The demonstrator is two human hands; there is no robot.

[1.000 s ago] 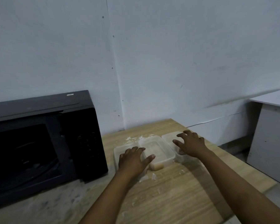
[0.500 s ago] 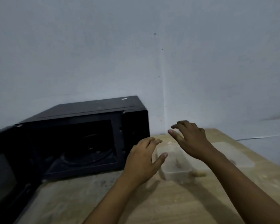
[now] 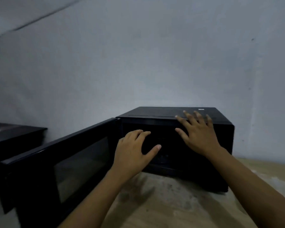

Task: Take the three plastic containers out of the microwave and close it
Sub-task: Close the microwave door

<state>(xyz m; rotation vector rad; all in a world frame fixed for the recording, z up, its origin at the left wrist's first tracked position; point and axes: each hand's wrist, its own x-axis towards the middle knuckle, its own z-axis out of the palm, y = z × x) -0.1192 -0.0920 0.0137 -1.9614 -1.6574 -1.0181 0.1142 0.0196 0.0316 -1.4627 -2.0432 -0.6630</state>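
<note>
The black microwave [image 3: 224,145] stands on the wooden table [image 3: 179,208] against the wall. Its door [image 3: 64,168] hangs wide open to the left, glass panel facing me. My left hand [image 3: 132,153] hovers in front of the dark cavity, fingers spread, holding nothing. My right hand [image 3: 197,134] is raised before the microwave's upper front edge, fingers apart and empty. The plastic containers are out of view. The cavity is too dark to see into.
A pale wall [image 3: 138,63] rises close behind the microwave. A second dark appliance or box [image 3: 15,135] sits at the far left behind the open door. The table surface in front of the microwave is stained.
My view has swung left from the containers on the table to the microwave. Both hands left the containers and moved up in front of the microwave's opening.
</note>
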